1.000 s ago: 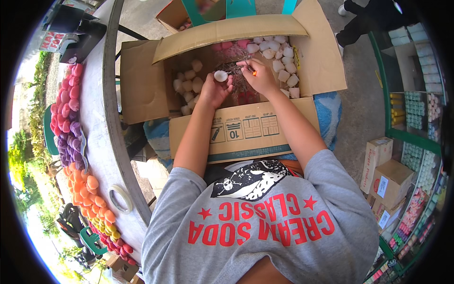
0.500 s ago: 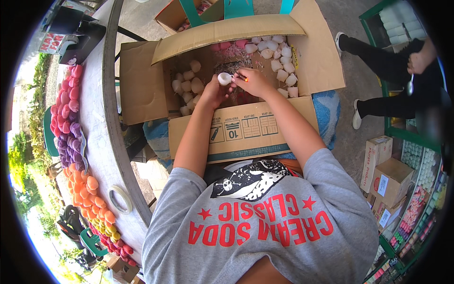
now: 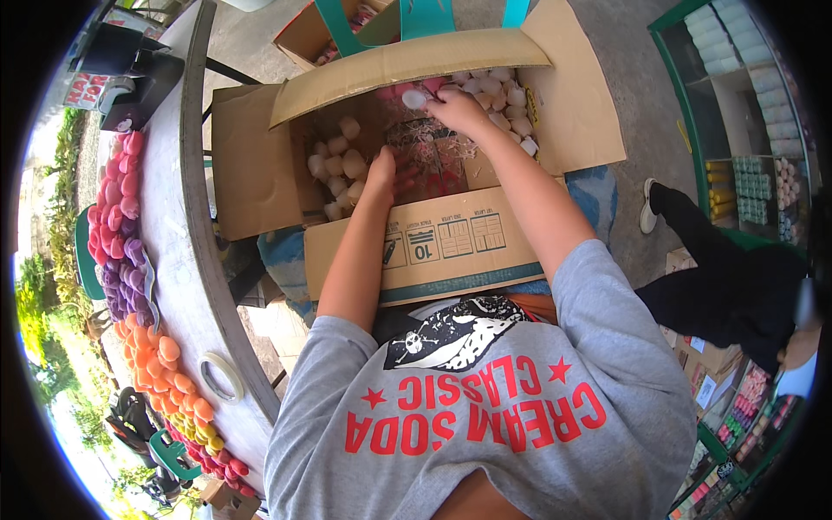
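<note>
Cup [image 3: 414,100]: over the box [image 3: 257,165], right hand [image 3: 458,111] grasping it; a slack grip could drop it!
Left hand [image 3: 388,175]: grip released, near white lumps [image 3: 334,165]; a careless sweep could scatter them.

On the left, a desk [image 3: 195,286] bears a tape roll [image 3: 232,374] and a row of pink, purple and orange pieces [image 3: 151,357]; a teal chair [image 3: 425,19] stands far, a green-framed shelf [image 3: 733,113] right.
</note>
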{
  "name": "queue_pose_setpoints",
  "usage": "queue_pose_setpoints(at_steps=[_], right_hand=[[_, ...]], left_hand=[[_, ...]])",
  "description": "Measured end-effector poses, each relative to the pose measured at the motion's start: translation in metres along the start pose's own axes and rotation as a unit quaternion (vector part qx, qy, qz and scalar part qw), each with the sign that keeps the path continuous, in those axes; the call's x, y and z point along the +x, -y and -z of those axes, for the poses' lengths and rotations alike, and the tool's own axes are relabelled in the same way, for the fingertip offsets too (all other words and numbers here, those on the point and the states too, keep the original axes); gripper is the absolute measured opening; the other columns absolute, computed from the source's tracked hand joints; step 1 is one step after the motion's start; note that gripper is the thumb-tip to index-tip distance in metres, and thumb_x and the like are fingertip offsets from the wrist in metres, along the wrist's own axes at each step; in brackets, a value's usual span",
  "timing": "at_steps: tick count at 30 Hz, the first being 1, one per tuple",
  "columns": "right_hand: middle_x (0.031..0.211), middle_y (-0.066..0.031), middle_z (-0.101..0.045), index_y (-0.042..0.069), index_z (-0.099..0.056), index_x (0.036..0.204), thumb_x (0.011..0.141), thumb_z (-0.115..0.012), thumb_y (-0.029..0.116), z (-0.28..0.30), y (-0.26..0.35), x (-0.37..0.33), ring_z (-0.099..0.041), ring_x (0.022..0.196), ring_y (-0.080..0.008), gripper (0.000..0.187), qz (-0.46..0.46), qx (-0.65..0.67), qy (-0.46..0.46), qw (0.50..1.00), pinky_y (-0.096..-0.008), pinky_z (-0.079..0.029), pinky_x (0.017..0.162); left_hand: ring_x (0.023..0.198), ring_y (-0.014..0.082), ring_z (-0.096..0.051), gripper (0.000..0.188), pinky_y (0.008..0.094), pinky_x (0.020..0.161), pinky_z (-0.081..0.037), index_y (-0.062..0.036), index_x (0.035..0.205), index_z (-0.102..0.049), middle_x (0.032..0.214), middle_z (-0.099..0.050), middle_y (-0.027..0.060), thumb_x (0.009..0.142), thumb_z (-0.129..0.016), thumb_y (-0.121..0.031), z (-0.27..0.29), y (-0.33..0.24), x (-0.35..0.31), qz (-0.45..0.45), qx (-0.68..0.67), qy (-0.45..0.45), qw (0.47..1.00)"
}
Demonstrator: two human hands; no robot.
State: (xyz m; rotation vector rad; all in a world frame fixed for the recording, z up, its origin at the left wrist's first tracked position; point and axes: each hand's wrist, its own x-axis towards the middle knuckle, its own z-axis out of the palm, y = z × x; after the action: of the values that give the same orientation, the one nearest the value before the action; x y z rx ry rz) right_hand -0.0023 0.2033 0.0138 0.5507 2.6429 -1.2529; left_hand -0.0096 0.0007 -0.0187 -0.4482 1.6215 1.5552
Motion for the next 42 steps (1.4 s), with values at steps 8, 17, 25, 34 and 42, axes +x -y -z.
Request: queue_pose_setpoints(at_steps=[8, 17, 25, 34, 42], right_hand=[[0.128, -0.0078, -0.048, 0.02, -0.054, 0.117, 0.08, -0.057, 0.02, -0.008, -0.032, 0.015, -0.061, 0.098, -0.028, 0.037, 0.067, -0.337, -0.115, 0.932, -0.0415, -0.051, 0.079], [0.115, -0.0111, -0.056, 0.015, -0.052, 0.115, 0.079, -0.062, 0.023, 0.003, -0.019, 0.003, -0.062, 0.096, -0.0293, 0.038, 0.028, -0.312, -0.076, 0.947, -0.0427, -0.052, 0.075], [0.11, -0.0117, -0.059, 0.01, -0.054, 0.111, 0.077, -0.066, 0.035, -0.041, -0.035, 0.0, -0.059, 0.101, -0.0295, 0.044, 0.067, -0.262, -0.126, 0.955, -0.0442, -0.051, 0.078], [0.108, -0.0164, -0.061, 0.015, -0.049, 0.125, 0.074, -0.068, 0.032, -0.057, 0.002, 0.015, -0.06, 0.097, -0.0353, 0.057, 0.04, -0.181, -0.083, 0.979, -0.0436, -0.05, 0.08], [0.09, -0.0116, -0.065, 0.013, -0.052, 0.116, 0.073, -0.07, 0.028, -0.067, 0.008, -0.024, -0.063, 0.081, -0.029, 0.049, 0.089, -0.004, 0.028, 0.996, -0.039, -0.049, 0.069]], left_hand=[[0.097, 0.0219, -0.06, 0.042, 0.0376, 0.077, -0.047, -0.0062, 0.12, -0.048, 0.116, -0.059, 0.0088, 0.088, -0.042, -0.032, -0.004, -0.003, -0.007, -0.019, 0.034, 0.009, 0.999], [0.094, 0.0214, -0.06, 0.039, 0.0368, 0.075, -0.048, -0.006, 0.117, -0.05, 0.11, -0.061, 0.0088, 0.089, -0.038, -0.031, -0.002, 0.002, -0.003, -0.037, 0.029, 0.043, 0.998], [0.097, 0.0225, -0.06, 0.043, 0.0375, 0.077, -0.049, -0.0056, 0.122, -0.049, 0.112, -0.061, 0.0087, 0.09, -0.036, -0.031, -0.009, -0.002, -0.006, -0.04, 0.062, 0.051, 0.996], [0.093, 0.0213, -0.061, 0.042, 0.0374, 0.077, -0.049, -0.0052, 0.123, -0.047, 0.111, -0.061, 0.0093, 0.092, -0.036, -0.031, -0.007, -0.001, -0.004, -0.057, 0.067, 0.036, 0.995], [0.082, 0.0227, -0.06, 0.039, 0.0384, 0.077, -0.05, -0.0069, 0.116, -0.048, 0.107, -0.058, 0.01, 0.091, -0.036, -0.035, -0.001, 0.0, 0.004, -0.044, -0.083, 0.031, 0.995]])
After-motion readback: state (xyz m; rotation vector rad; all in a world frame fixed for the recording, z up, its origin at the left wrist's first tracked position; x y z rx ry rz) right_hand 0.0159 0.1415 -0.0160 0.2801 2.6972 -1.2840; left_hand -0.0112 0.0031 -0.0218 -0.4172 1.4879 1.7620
